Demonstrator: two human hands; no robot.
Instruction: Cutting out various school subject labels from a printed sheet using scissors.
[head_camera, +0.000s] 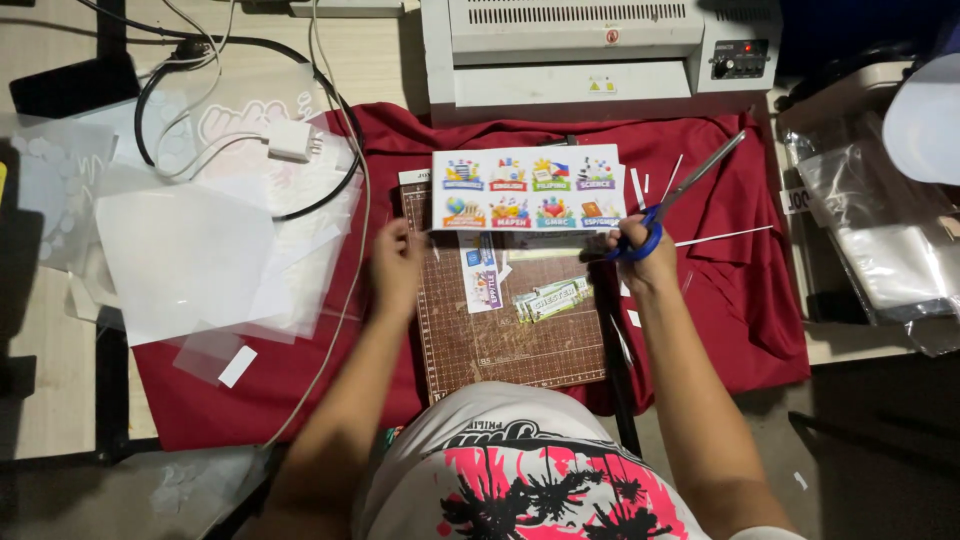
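Above a brown cutting mat (510, 340) on red cloth (740, 300), the left hand (397, 268) pinches the lower left corner of a laminated sticker sheet (528, 188), while the right hand (642, 255) grips blue-handled scissors (680, 190) just beside its right edge.

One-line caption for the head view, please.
Left hand holds a printed label sheet above a brown cutting mat while the right hand grips blue-handled scissors.

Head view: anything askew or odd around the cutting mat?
Nothing damaged. Thin white offcut strips lie scattered on the red cloth beside the scissors, and loose label pieces sit crooked on the cutting mat.
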